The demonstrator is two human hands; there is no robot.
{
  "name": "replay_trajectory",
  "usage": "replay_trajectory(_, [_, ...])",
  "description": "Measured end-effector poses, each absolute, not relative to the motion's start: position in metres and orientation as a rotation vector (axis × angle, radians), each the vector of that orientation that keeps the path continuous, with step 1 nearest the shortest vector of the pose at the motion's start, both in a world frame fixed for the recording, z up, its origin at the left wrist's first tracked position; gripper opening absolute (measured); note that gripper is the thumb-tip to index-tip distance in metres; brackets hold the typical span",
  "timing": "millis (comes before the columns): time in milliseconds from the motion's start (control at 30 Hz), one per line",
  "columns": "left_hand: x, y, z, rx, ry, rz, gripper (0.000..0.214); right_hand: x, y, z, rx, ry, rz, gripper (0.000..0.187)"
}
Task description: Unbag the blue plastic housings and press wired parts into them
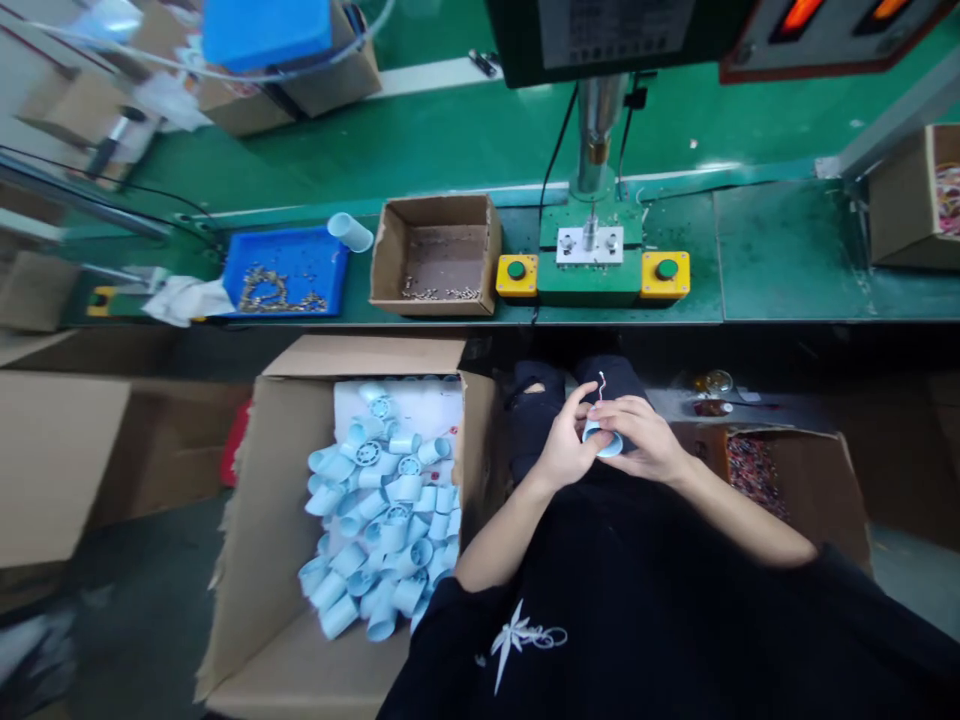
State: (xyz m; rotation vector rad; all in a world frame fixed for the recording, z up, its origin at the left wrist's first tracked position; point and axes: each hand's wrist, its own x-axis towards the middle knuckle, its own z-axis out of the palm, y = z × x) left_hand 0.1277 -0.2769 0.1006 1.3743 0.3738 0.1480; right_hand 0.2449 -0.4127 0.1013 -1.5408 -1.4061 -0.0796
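Note:
Above my lap, both hands are closed around one light-blue plastic cup (611,447), its open end tilted toward me. My left hand (566,445) grips it from the left, with the thumb at the rim and the index finger raised along the far side. My right hand (641,438) wraps its fingers over the cup from the right. A short white and reddish wire (601,385) sticks up past the far end of the cup. To the left, a large cardboard box (247,560) holds many similar light-blue cups (394,530).
On the green bench stand a press fixture (590,246) between two yellow button boxes (517,272), a cardboard box of small metal parts (435,306), a blue tray (289,245) and a lone cup (350,232). A box of coloured small parts (757,475) sits low right.

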Motion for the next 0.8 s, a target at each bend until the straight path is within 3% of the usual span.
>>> replay_trajectory(167, [0.143,-0.233,0.126,1.752,0.295,0.269,0.076,0.276,-0.392,0.116,-1.454,-1.426,-0.13,0.057])
replay_trajectory(200, [0.151,-0.207,0.138,1.87,0.268,0.318,0.068,0.29,-0.386,0.123,-1.461,-1.394,-0.191,0.062])
replay_trajectory(267, [0.17,-0.143,0.166,2.173,0.433,0.527,0.031,0.325,-0.37,0.141,-1.476,-1.244,-0.329,0.07])
replay_trajectory(300, [0.182,-0.108,0.179,2.326,0.607,0.56,0.03,0.344,-0.36,0.15,-1.48,-1.155,-0.378,0.071])
replay_trajectory(400, [0.222,-0.021,0.208,2.67,0.949,0.067,0.025,0.392,-0.328,0.172,-1.521,-1.003,-0.408,0.069])
replay_trajectory(533, [0.267,0.017,0.214,2.825,0.938,-0.692,0.037,0.421,-0.29,0.181,-1.628,-0.976,-0.333,0.074])
replay_trajectory(800, [0.272,0.015,0.195,2.856,0.619,-0.62,0.028,0.43,-0.263,0.177,-1.799,-1.002,-0.28,0.067])
